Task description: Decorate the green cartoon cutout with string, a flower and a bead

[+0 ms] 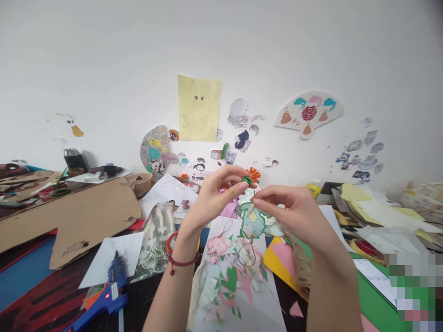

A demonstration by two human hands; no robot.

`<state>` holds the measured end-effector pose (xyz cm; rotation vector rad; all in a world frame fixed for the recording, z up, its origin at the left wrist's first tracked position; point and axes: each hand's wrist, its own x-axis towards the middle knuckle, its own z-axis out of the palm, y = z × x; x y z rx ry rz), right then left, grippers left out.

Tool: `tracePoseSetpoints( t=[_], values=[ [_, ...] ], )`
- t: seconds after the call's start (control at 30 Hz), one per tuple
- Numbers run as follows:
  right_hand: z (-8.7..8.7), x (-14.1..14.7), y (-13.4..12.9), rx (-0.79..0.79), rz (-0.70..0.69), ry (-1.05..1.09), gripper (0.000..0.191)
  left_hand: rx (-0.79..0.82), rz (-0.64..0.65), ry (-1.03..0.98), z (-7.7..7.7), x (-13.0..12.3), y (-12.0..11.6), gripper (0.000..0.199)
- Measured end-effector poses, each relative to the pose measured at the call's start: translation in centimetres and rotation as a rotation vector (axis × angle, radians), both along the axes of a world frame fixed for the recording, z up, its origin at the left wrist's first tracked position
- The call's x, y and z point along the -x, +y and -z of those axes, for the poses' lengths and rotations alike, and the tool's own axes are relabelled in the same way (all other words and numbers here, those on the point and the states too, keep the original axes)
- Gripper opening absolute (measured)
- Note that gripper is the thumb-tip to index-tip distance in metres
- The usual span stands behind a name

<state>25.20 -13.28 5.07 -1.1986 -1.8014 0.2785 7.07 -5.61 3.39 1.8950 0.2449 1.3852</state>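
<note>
My left hand [226,184], raised above the desk, pinches a small green bead-like piece [247,180] between thumb and fingertips. Close beside it, the thumb and fingertips of my right hand [287,205] are pressed together on a thin brown cord [254,195]. Below the fingers is a pale green pendant-like piece [253,216] with a dark green outline and a yellowish middle; it seems to hang from the cord. Under both hands, a white sheet [266,304] bears pink flowers [218,245], cord loops and green and pink paper scraps [230,279].
A blue glue gun [116,288] with a lit red light lies at the lower left. Cut cardboard [100,212] and a clear bag of white cords [155,244] are behind it. On the right lie piled papers [374,207], a tape roll [368,249] and a phone [375,279].
</note>
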Motion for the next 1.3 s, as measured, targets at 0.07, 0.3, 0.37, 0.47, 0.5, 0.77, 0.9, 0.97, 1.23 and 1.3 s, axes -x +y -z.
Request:
tracePoseSetpoints(
  t=[0.07, 0.3, 0.37, 0.47, 0.5, 0.77, 0.9, 0.97, 1.23, 1.3],
  values=[
    [0.0, 0.0, -0.1, -0.005, -0.002, 0.0, 0.018, 0.057, 0.036, -0.009, 0.0, -0.2, -0.1, 0.027],
    [0.1, 0.2, -0.1, 0.007, -0.009, 0.048, 0.019, 0.05, 0.093, 0.012, 0.1, -0.7, -0.2, 0.028],
    [0.2, 0.2, 0.0, 0.0, -0.005, 0.058, 0.018, 0.027, 0.092, 0.017, 0.2, -0.8, -0.1, 0.027],
    [0.3, 0.2, 0.1, -0.004, 0.008, 0.069, 0.016, 0.011, 0.087, 0.034, 0.2, -0.9, -0.1, 0.028],
    [0.3, 0.2, 0.1, -0.006, 0.011, 0.078, 0.016, 0.011, 0.09, 0.042, 0.2, -0.9, -0.1, 0.027],
    [0.7, 0.1, 0.5, -0.092, 0.02, 0.146, 0.014, 0.029, 0.144, 0.022, 0.3, -1.3, -0.2, 0.023],
    [0.8, 0.2, 0.6, -0.137, 0.052, 0.152, 0.012, 0.043, 0.157, 0.011, 0.4, -1.5, -0.2, 0.021],
    [0.8, 0.2, 0.6, -0.148, 0.072, 0.151, 0.011, 0.038, 0.123, 0.023, 0.4, -1.6, -0.1, 0.022],
    [1.0, -0.2, 1.1, -0.146, 0.121, 0.139, 0.015, -0.108, -0.1, 0.103, 0.1, -1.3, 0.0, 0.02],
    [1.2, -0.3, 1.3, -0.134, 0.108, 0.141, 0.015, -0.157, -0.153, 0.109, 0.0, -1.2, -0.2, 0.019]
  ],
)
